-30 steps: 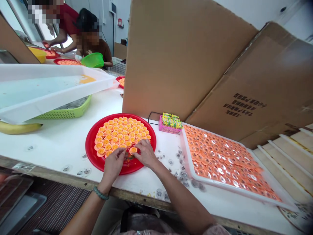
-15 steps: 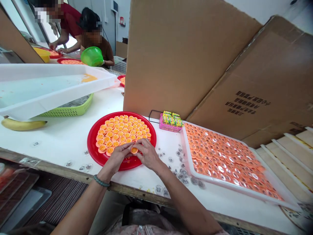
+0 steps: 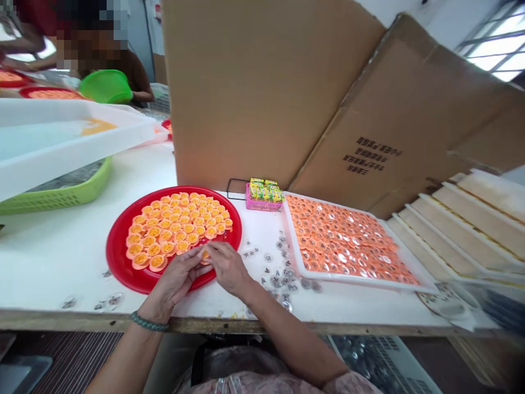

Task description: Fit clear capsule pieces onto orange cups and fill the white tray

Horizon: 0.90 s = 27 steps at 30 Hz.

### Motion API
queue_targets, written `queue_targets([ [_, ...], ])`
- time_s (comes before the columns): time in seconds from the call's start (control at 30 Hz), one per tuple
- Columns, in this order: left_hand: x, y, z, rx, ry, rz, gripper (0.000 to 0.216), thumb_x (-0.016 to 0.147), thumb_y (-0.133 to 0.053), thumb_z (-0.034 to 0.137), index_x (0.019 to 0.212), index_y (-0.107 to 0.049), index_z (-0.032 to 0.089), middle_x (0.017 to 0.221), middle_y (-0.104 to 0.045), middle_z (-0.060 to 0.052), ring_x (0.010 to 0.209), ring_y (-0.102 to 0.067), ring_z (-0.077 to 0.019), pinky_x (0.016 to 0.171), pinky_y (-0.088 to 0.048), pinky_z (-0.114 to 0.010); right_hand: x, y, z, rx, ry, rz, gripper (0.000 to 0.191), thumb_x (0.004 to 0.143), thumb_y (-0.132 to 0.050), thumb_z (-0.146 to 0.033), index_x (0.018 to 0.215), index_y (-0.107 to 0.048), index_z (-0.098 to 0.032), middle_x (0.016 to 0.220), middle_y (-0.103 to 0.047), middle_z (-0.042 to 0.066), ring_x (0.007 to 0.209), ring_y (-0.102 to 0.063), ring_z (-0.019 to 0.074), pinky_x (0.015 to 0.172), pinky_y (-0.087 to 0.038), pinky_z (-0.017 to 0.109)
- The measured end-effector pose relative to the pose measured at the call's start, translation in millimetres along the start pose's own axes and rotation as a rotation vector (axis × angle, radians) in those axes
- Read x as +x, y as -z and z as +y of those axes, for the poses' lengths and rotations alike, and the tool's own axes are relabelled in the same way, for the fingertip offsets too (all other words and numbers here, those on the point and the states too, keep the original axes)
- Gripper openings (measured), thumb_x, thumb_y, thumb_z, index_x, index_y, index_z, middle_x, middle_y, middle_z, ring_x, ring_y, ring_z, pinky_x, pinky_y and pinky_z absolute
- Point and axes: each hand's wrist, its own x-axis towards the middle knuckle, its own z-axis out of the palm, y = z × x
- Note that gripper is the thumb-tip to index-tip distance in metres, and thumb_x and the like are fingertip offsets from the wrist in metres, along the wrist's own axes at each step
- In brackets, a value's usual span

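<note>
Over the front right of the red round tray [image 3: 117,241], my left hand [image 3: 180,273] and my right hand [image 3: 227,268] meet around one small round orange piece [image 3: 205,255] with a yellow-orange centre. Both hands are closed on it with the fingertips, which partly cover it. Many like pieces [image 3: 172,219] lie face up across the tray. Right of my hands, small clear round stickers [image 3: 283,279] with dark print are scattered on the white table. Beyond them a white tray [image 3: 305,273] is filled with orange pieces bearing shiny printed tops.
Behind the trays stand tall cardboard sheets [image 3: 254,93]. A pink basket [image 3: 262,206] holds yellow-green packets. Stacked white trays [image 3: 459,219] are at the right. A large white bin [image 3: 82,150] rests over a green basket [image 3: 77,191]. Two people work at the far left, one near a green bowl [image 3: 105,86].
My view has swung to the right, so the tray and table sit further left. The banana has left the picture. My hands still hold the orange piece together, with the left palm turned up more.
</note>
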Motion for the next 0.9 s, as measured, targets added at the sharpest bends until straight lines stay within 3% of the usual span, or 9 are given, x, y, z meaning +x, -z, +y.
queue_targets([
  [0.1,2.4,0.3,-2.2,0.031,-0.013,0.048,0.017,0.078,-0.059,0.008,0.092,-0.067,0.013,0.088,-0.068,-0.007,0.077,-0.065,-0.0146,0.071,-0.057,-0.025,-10.1,6.5,3.6,-0.04,-0.02,0.023,0.043,0.091,-0.044,-0.022,0.134,-0.043,-0.017,0.128,-0.053,0.011,0.117,-0.047,0.0192,0.098,-0.042,0.034],
  [0.2,2.7,-2.6,-4.1,0.065,-0.043,0.099,0.017,0.077,-0.06,0.008,0.093,-0.065,0.013,0.088,-0.068,-0.007,0.077,-0.066,-0.0151,0.07,-0.057,-0.024,-17.9,26.3,25.7,-0.154,-0.179,0.08,0.038,0.092,-0.04,-0.017,0.129,-0.049,-0.013,0.121,-0.058,0.012,0.112,-0.051,0.0182,0.097,-0.042,0.031],
  [0.33,2.3,-7.3,-5.0,0.077,-0.053,0.126,0.016,0.076,-0.061,0.008,0.091,-0.06,0.015,0.087,-0.068,-0.006,0.079,-0.067,-0.0174,0.07,-0.057,-0.025,-16.8,49.8,68.2,-0.416,-0.438,-0.095,0.028,0.09,-0.043,-0.015,0.107,-0.065,-0.014,0.105,-0.065,0.011,0.099,-0.056,0.0194,0.089,-0.043,0.031],
  [0.47,2.0,-8.1,-4.9,0.081,-0.075,0.143,0.015,0.076,-0.061,0.007,0.088,-0.056,0.015,0.085,-0.068,-0.006,0.079,-0.068,-0.0192,0.07,-0.057,-0.027,-12.5,50.4,90.2,-0.464,-0.444,-0.223,0.017,0.086,-0.055,-0.023,0.091,-0.07,-0.017,0.095,-0.068,0.008,0.092,-0.058,0.0186,0.084,-0.042,0.028],
  [0.67,1.9,-8.4,-4.3,0.09,-0.086,0.141,0.015,0.076,-0.062,0.009,0.088,-0.056,0.013,0.082,-0.068,-0.008,0.079,-0.068,-0.0209,0.073,-0.057,-0.03,-18.4,44.6,89.8,-0.528,-0.448,-0.239,0.024,0.089,-0.047,-0.027,0.091,-0.07,-0.018,0.096,-0.067,0.008,0.092,-0.058,0.0182,0.081,-0.04,0.026],
  [0.9,4.7,-7.6,-6.1,0.09,-0.088,0.197,0.015,0.075,-0.062,0.006,0.086,-0.055,0.013,0.082,-0.068,-0.008,0.078,-0.068,-0.0205,0.071,-0.057,-0.028,-11.6,38.3,83.0,-0.587,-0.429,-0.251,0.018,0.081,-0.05,-0.012,0.089,-0.066,-0.013,0.089,-0.066,0.013,0.091,-0.057,0.0233,0.083,-0.039,0.032],
])
